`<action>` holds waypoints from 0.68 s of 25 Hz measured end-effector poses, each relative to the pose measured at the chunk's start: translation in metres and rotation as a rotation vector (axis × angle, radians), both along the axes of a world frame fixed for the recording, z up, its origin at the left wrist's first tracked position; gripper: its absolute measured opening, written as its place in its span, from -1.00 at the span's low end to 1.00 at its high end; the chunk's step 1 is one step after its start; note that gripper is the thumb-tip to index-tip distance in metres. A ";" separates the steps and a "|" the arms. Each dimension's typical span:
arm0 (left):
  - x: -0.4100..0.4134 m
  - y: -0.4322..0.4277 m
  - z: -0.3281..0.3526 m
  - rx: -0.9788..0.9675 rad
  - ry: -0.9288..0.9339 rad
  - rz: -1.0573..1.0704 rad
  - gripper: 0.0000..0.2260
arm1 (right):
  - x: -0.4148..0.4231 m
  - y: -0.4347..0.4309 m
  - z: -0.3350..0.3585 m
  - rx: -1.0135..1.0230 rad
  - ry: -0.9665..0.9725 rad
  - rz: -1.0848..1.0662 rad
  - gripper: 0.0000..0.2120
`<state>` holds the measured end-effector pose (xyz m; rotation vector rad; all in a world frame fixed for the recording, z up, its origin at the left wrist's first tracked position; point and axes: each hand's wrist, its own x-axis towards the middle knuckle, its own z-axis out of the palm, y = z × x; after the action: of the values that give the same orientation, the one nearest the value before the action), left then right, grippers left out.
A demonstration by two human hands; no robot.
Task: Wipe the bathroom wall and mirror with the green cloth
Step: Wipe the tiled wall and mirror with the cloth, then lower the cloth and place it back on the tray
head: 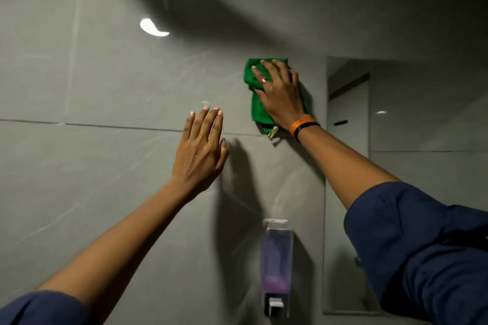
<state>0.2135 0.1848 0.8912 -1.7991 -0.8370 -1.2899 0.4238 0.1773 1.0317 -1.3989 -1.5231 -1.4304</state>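
Note:
My right hand (280,92) presses the folded green cloth (257,109) flat against the grey tiled wall (105,82), just left of the mirror's edge. The fingers are spread over the cloth and cover most of it. The mirror (422,119) hangs to the right, its left edge close to my wrist. My left hand (200,150) is raised lower and to the left, fingers straight and together, palm toward the wall, holding nothing. Whether it touches the tile I cannot tell.
A clear wall-mounted soap dispenser (277,266) with purple liquid hangs below my hands, beside the mirror's lower left corner. A horizontal tile joint (92,125) runs across the wall at left-hand height. My right forearm and blue sleeve (422,245) cross in front of the mirror.

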 end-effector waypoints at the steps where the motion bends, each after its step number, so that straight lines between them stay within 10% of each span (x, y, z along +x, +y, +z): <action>1: -0.013 -0.001 -0.006 -0.020 0.004 0.025 -0.44 | -0.010 0.000 -0.015 0.002 -0.010 -0.014 -0.50; 9: -0.096 0.000 -0.135 -0.168 0.010 0.008 -0.49 | -0.108 -0.007 -0.211 0.193 -0.037 0.186 -0.57; 17: -0.145 -0.023 -0.395 -0.608 0.063 -0.157 -0.52 | -0.180 -0.040 -0.536 -0.312 0.333 0.174 -0.58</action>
<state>0.0690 0.1623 0.4960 -2.4045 -1.1572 -1.1375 0.2440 0.1369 0.4960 -1.5490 -1.6438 -0.8309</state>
